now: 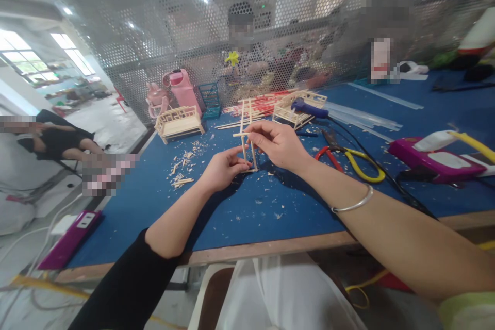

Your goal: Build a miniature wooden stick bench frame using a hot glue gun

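Both hands hold a narrow frame of thin wooden sticks (pixel 243 122) upright over the blue tabletop (pixel 235 221). My left hand (pixel 221 170) pinches its lower end, close to the bottom crosspiece. Higher up, my right hand (pixel 274 144) has fingers and thumb closed at a short crosspiece; the fingers partly hide that joint. Behind my right hand lies a blue glue gun (pixel 309 109), beside a small basket-like stick model (pixel 284 109). A small finished-looking wooden bench (pixel 180 125) stands at the back left.
Pliers with red and yellow handles (pixel 361 165) lie right of my right forearm. Clear glue sticks (pixel 363 115) and red-tipped sticks (pixel 263 104) lie behind. Purple power strips (pixel 433 160) sit at the right and left edges. Wood scraps (pixel 183 181) litter the table. A mesh screen (pixel 162 26) stands behind; a person sits at left.
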`<state>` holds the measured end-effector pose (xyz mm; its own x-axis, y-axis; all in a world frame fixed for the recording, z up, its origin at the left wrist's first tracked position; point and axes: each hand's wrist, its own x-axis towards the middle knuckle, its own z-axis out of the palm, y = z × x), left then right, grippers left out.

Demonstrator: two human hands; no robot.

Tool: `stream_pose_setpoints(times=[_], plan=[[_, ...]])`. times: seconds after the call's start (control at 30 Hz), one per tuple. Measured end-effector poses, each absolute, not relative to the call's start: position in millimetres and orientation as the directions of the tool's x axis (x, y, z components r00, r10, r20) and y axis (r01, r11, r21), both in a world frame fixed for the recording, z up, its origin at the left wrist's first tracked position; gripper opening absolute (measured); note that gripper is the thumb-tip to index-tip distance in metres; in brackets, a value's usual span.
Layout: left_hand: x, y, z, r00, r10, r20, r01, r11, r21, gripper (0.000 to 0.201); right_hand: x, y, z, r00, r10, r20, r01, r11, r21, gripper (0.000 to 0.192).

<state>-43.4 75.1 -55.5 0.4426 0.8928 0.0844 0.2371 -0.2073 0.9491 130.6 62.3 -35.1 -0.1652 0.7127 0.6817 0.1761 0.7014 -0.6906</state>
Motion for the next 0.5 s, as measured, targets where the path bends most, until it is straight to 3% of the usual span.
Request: stream_pose_setpoints(times=[0.27, 0.5], plan=[[-44.4, 74.6, -60.3, 0.435, 0.898, 0.061, 0.27, -0.194, 0.943, 0.054, 131.3, 63.7, -34.7, -0.152, 0.643, 0.751, 0.246, 0.76, -0.601, 0.013], [-45.1, 72.6, -63.5, 0.436, 0.889, 0.142, 0.273, -0.281, 0.92, 0.024, 133.0, 65.3, -34.5, -0.152, 0.552, 0.82, 0.339, 0.809, -0.481, 0.015]])
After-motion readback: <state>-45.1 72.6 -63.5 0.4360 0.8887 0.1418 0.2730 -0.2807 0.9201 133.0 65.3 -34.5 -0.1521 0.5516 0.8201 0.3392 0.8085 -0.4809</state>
